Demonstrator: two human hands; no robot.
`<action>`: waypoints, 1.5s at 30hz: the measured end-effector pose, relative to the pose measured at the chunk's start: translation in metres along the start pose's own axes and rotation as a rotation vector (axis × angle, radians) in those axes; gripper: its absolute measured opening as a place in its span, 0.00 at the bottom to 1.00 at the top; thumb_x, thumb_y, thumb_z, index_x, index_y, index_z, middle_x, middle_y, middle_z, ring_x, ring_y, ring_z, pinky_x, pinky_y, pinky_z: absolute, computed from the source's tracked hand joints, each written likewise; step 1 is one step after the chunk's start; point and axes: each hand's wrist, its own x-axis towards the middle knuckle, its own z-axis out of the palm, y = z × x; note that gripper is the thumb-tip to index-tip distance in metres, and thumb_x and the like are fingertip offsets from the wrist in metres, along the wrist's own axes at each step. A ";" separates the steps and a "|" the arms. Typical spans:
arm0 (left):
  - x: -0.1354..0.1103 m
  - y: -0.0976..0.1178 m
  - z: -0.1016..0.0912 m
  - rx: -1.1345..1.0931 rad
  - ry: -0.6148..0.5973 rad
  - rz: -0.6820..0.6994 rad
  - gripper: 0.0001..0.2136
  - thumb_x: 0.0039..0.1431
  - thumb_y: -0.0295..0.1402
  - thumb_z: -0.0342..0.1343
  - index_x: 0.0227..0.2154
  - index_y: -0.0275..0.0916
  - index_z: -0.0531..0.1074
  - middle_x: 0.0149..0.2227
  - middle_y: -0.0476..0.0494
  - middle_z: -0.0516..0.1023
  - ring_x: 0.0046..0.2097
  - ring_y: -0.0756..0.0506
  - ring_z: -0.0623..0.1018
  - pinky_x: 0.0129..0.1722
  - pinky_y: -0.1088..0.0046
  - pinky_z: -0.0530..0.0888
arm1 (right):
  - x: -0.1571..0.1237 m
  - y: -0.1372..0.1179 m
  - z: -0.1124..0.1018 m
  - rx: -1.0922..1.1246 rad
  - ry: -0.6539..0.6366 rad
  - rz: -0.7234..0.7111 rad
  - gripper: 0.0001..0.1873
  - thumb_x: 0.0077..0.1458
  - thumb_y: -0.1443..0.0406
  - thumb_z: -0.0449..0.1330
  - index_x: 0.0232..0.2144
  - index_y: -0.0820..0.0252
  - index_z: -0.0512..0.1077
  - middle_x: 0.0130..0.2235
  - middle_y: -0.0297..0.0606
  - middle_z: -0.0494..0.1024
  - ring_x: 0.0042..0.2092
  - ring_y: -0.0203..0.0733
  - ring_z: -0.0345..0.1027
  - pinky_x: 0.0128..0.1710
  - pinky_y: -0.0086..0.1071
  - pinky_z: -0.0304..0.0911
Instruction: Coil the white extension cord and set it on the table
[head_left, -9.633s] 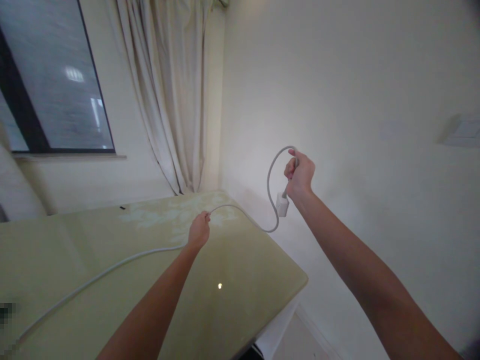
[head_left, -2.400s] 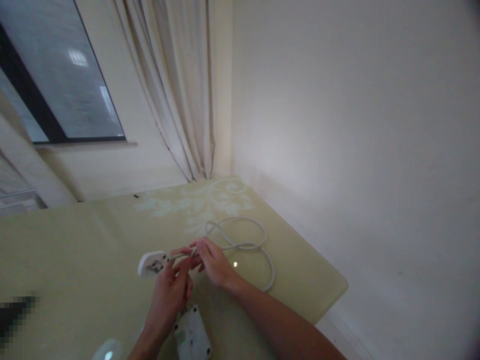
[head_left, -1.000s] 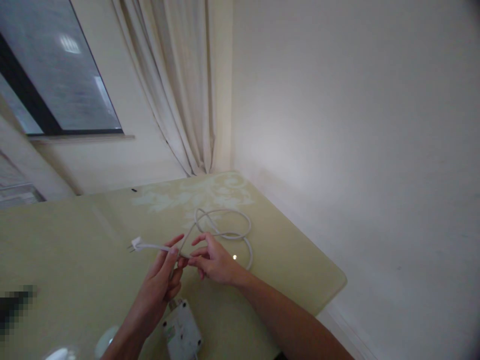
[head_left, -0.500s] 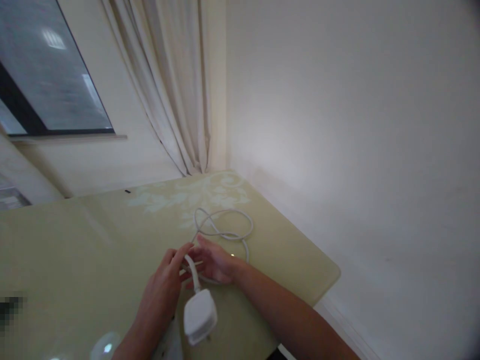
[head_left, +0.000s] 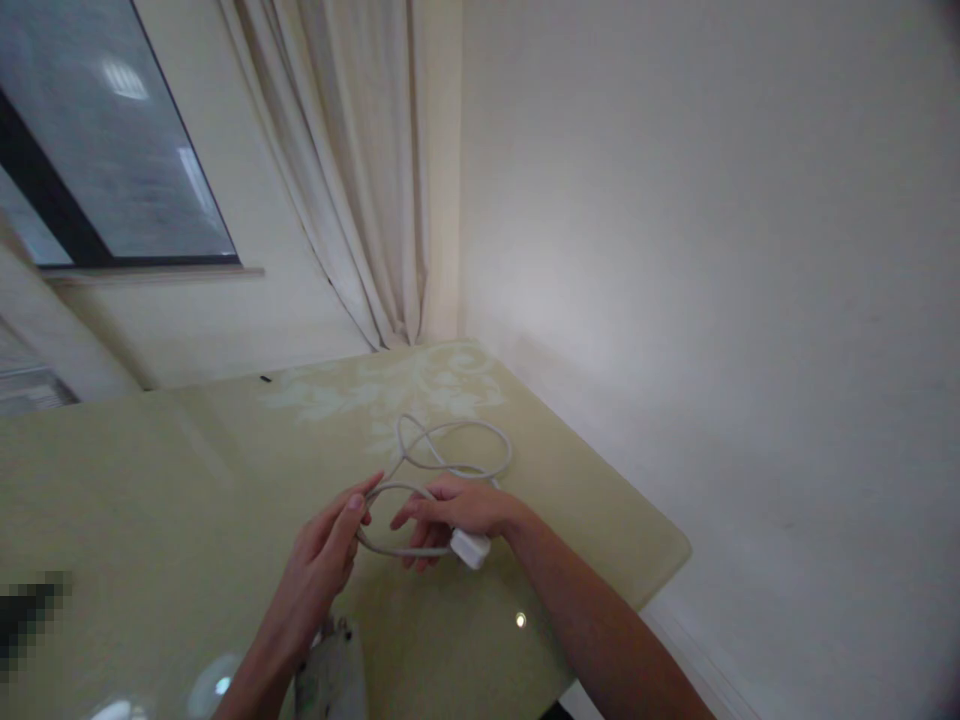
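Observation:
A pale grey cable (head_left: pixel 409 551) forms a loop between my two hands, just above the table. My left hand (head_left: pixel 330 540) is closed, pinching the left side of this loop between thumb and fingers. At the other side, my right hand (head_left: pixel 457 508) has its fingers curled loosely around the cable. A white plug (head_left: pixel 471 548) on the cable's end sits against the right hand, below the wrist. Beyond the hands, more of the same cable lies in loose coils (head_left: pixel 487 430) on the table.
Partly hidden by my left forearm, a flat greyish object (head_left: pixel 330 675) lies at the near edge. A small black piece (head_left: pixel 265 379) is at the back of the yellowish table (head_left: pixel 187 480). A wall (head_left: pixel 712 300) borders the right side; a curtain (head_left: pixel 352 180) hangs behind.
The plug has moved up and right, from hanging below my left hand to my right hand. A cable loop now spans both hands, and the right hand has turned palm down.

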 end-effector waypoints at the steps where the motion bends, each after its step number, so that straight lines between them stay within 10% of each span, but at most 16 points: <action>1: 0.001 -0.001 0.001 -0.045 0.011 -0.075 0.32 0.52 0.58 0.61 0.52 0.39 0.79 0.24 0.53 0.66 0.18 0.54 0.59 0.15 0.79 0.55 | 0.000 -0.001 -0.001 -0.035 0.024 -0.013 0.31 0.57 0.41 0.62 0.45 0.62 0.78 0.28 0.38 0.81 0.28 0.37 0.74 0.31 0.28 0.65; 12: -0.009 0.008 0.005 -0.360 -0.241 -0.407 0.25 0.51 0.58 0.64 0.37 0.39 0.75 0.14 0.63 0.51 0.16 0.57 0.43 0.13 0.83 0.43 | 0.013 0.005 0.008 -0.658 0.705 -0.391 0.25 0.62 0.50 0.62 0.20 0.61 0.70 0.20 0.27 0.59 0.25 0.32 0.51 0.28 0.30 0.45; 18: -0.018 0.006 0.016 -0.458 -0.345 -0.413 0.26 0.54 0.58 0.60 0.20 0.38 0.67 0.12 0.58 0.55 0.14 0.59 0.44 0.11 0.83 0.44 | 0.020 0.011 0.021 -0.900 0.871 -0.492 0.15 0.68 0.63 0.54 0.29 0.59 0.72 0.31 0.35 0.70 0.35 0.39 0.60 0.38 0.32 0.51; 26: -0.024 0.012 0.024 -0.403 -0.262 -0.291 0.20 0.56 0.53 0.60 0.34 0.39 0.76 0.10 0.61 0.54 0.12 0.54 0.55 0.12 0.82 0.52 | 0.016 0.009 0.025 -1.013 0.902 -0.296 0.20 0.69 0.56 0.55 0.28 0.60 0.74 0.29 0.35 0.72 0.30 0.37 0.58 0.31 0.32 0.47; 31: -0.014 -0.001 0.025 -0.295 -0.187 -0.150 0.26 0.52 0.51 0.66 0.48 0.39 0.77 0.26 0.48 0.80 0.28 0.46 0.79 0.29 0.73 0.75 | 0.018 0.007 0.021 -0.742 0.851 -0.311 0.18 0.63 0.57 0.62 0.25 0.61 0.75 0.24 0.31 0.72 0.28 0.33 0.61 0.29 0.29 0.50; 36: 0.000 -0.017 0.026 -0.090 -0.132 0.091 0.25 0.49 0.48 0.68 0.47 0.40 0.78 0.47 0.36 0.83 0.50 0.35 0.81 0.50 0.60 0.78 | 0.025 0.014 0.020 -0.322 0.662 -0.400 0.14 0.57 0.56 0.66 0.39 0.60 0.77 0.33 0.36 0.81 0.33 0.39 0.74 0.35 0.30 0.66; 45: 0.019 -0.033 0.038 -0.043 -0.073 0.062 0.26 0.55 0.60 0.56 0.36 0.40 0.79 0.44 0.32 0.84 0.49 0.33 0.83 0.48 0.58 0.79 | 0.026 0.015 0.023 -0.192 0.572 -0.417 0.19 0.60 0.51 0.62 0.32 0.61 0.77 0.32 0.37 0.80 0.32 0.38 0.72 0.34 0.31 0.68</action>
